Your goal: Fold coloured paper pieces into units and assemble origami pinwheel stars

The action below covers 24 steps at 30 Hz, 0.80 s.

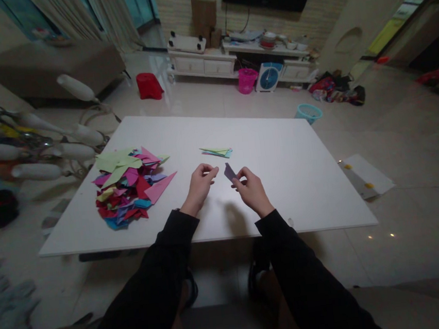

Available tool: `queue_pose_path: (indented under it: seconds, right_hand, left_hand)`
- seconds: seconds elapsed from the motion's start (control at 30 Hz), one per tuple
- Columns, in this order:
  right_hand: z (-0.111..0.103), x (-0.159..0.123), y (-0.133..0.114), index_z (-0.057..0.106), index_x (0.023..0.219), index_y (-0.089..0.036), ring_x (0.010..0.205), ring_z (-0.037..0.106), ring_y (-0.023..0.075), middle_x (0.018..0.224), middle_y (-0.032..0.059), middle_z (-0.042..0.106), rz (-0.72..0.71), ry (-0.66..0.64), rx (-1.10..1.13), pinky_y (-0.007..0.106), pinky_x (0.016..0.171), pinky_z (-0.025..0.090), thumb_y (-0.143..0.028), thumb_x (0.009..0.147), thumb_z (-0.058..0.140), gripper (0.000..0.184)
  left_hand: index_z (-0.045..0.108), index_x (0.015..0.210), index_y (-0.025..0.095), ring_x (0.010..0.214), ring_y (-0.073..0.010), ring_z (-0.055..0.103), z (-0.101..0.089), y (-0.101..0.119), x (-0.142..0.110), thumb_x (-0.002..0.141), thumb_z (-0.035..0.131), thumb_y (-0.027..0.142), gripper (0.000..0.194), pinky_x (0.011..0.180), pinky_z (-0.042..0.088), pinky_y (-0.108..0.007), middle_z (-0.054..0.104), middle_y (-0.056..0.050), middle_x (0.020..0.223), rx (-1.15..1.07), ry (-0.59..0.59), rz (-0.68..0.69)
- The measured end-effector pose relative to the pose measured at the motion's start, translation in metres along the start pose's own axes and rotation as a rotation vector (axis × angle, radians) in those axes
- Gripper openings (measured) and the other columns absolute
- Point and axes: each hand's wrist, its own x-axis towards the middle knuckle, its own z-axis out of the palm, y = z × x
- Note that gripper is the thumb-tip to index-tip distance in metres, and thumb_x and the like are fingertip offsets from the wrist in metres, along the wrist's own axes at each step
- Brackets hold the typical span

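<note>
Between the thumb and fingers of my right hand (251, 190) is a small folded piece of dark purple paper (229, 172), held up over the white table (280, 153). Its upper end points toward my left hand (200, 184), which hovers a short way to the left. That hand is loosely curled with fingers apart and nothing visible in it. Just beyond both hands lies a small flat stack of folded papers (217, 152), light green on top with blue and pink edges showing.
A heap of colourful folded papers (128, 188) covers the table's left part, with a light green pinwheel-like piece (120, 164) on top. A small round clear thing (291, 222) lies near the front edge. A blue basket (309, 112) stands on the floor past the far right corner.
</note>
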Motion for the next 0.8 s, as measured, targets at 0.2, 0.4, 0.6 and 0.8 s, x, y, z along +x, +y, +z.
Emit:
queue_pose_path:
  seconds: [0.2,0.4,0.6,0.8]
  right_hand:
    - [0.007,0.002,0.001,0.051,0.081,-0.023,0.082,0.064,0.0185,0.091,0.0026,0.061,-0.110,0.052,-0.008,0.031,0.069,0.053,-0.029,0.087,0.056,0.010]
    - [0.008,-0.001,-0.009,0.056,0.079,-0.022,0.090,0.064,0.0193,0.095,0.0027,0.061,-0.058,0.036,0.186,0.031,0.071,0.056,-0.033,0.080,0.069,0.017]
    - [0.003,-0.001,-0.020,0.063,0.082,-0.021,0.094,0.067,0.0197,0.098,0.0039,0.067,0.012,-0.024,0.442,0.036,0.087,0.056,-0.037,0.074,0.077,0.023]
    - [0.003,0.000,-0.020,0.065,0.082,-0.020,0.092,0.067,0.0185,0.104,0.0057,0.070,0.022,0.010,0.507,0.035,0.088,0.055,-0.039,0.074,0.079,0.025]
  left_hand:
    - [0.055,0.078,0.017,0.091,-0.0202,0.067,0.021,-0.009,-0.016,0.064,0.086,0.040,0.041,0.080,0.054,-0.036,0.064,-0.004,0.087,-0.181,-0.218,-0.148]
    - [0.056,0.075,0.016,0.078,-0.0142,0.064,0.021,-0.006,-0.012,0.063,0.087,0.039,0.041,0.081,0.054,-0.033,0.062,0.000,0.075,-0.234,-0.180,-0.082]
    - [0.058,0.073,0.015,0.077,-0.0120,0.062,0.016,0.003,-0.013,0.068,0.084,0.042,0.037,0.079,0.054,-0.030,0.062,0.001,0.076,-0.304,-0.154,-0.088]
    - [0.062,0.075,0.015,0.079,-0.0141,0.065,0.016,0.007,-0.014,0.066,0.086,0.041,0.037,0.083,0.055,-0.033,0.067,-0.002,0.080,-0.340,-0.155,-0.090]
